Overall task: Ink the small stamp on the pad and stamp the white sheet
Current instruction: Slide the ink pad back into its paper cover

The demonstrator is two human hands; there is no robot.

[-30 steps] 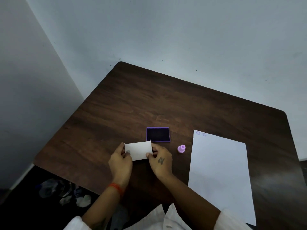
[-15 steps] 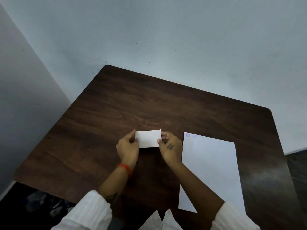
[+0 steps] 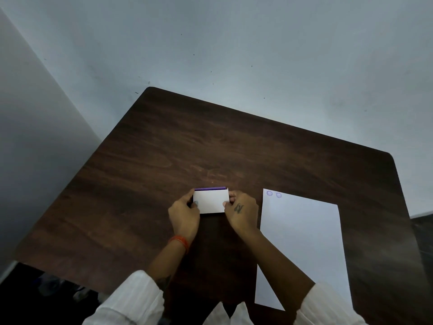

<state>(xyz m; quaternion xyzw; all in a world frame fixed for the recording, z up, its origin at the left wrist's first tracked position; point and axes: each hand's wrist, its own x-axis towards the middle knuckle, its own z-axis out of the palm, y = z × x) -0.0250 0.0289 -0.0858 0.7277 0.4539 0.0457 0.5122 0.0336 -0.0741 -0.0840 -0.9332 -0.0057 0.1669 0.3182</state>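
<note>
A white lid [image 3: 210, 201] is held over the purple ink pad [image 3: 210, 189], of which only a thin purple far edge shows. My left hand [image 3: 184, 215] grips the lid's left end and my right hand [image 3: 241, 213] grips its right end. The white sheet [image 3: 302, 242] lies on the table to the right of my right hand, with two round purple stamp marks [image 3: 274, 194] at its far left corner. The small stamp is hidden from view, probably behind my right hand.
The dark wooden table [image 3: 210, 146] stands in a corner, with pale walls behind it and to the left. Its near left edge drops to a dark floor with some clutter [image 3: 70, 292].
The lid, held in both hands, has moved away from me onto the ink pad, covering its dark face. The small stamp has gone out of sight. The view has shifted.
</note>
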